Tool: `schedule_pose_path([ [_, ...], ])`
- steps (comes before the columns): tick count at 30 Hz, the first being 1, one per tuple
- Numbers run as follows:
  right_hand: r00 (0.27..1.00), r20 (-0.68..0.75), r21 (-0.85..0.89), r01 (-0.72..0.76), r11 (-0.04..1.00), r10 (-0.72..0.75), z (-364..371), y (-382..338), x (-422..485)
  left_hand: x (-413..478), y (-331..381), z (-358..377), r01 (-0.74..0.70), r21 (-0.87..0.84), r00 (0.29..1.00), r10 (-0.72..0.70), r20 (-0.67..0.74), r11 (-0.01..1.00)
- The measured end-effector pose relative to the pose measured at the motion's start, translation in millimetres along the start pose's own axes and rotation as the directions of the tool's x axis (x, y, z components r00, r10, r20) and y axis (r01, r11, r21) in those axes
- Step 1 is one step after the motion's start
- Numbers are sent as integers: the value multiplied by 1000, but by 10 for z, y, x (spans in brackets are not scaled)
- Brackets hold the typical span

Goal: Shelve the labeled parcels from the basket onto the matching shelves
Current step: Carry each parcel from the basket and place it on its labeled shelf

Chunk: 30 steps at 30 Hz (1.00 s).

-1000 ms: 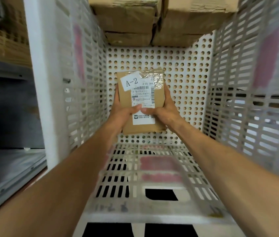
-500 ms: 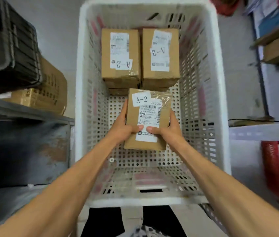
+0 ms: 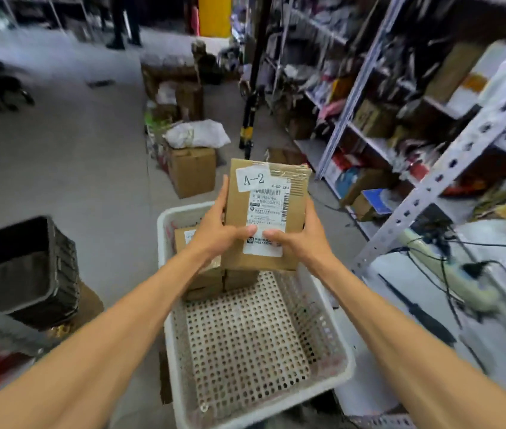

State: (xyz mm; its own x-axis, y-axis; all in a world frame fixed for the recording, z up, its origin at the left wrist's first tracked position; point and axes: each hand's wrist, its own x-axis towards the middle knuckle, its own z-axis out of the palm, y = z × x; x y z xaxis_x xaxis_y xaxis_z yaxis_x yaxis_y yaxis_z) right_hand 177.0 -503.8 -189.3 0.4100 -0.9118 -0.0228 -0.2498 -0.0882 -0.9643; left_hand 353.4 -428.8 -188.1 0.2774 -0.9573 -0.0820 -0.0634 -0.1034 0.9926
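Note:
A brown cardboard parcel [image 3: 295,209] with a white "A-2" sticker and a shipping label is held up above the far end of the white perforated basket [image 3: 343,371]. My left hand [image 3: 214,230] grips its left edge, thumb on the label. My right hand [image 3: 299,239] grips its right edge, thumb also on the front. More brown parcels [image 3: 205,280] sit stacked at the basket's far end, partly hidden behind my hands and the held parcel.
Grey metal shelving [image 3: 450,168] full of mixed goods runs along the right. A black crate [image 3: 28,270] stands on a shelf at the left. Cardboard boxes [image 3: 191,171] and a white bag stand on the floor beyond the basket. A cable lies on a lower shelf surface at the right.
I have lifted the A-2 parcel out of the basket, both hands still on it. My view has risen from inside the basket to the aisle and the right-hand shelves.

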Motion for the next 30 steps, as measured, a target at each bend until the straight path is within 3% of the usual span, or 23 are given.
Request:
schedule_pose_path([
  [5,985,-82,-54,146,988,-150,-260,-764,-263,-206,733,-29,-204,8,979,204,30,979],
  [12,960,-119,-68,248,966,-255,-492,-1173,-982,-908,1181,137,-308,-43,950,310,49,951],
  [30,963,-188,12,198,980,-192,-1383,-646,-4067,-3558,941,1624,-242,31,960,234,152,970],
])
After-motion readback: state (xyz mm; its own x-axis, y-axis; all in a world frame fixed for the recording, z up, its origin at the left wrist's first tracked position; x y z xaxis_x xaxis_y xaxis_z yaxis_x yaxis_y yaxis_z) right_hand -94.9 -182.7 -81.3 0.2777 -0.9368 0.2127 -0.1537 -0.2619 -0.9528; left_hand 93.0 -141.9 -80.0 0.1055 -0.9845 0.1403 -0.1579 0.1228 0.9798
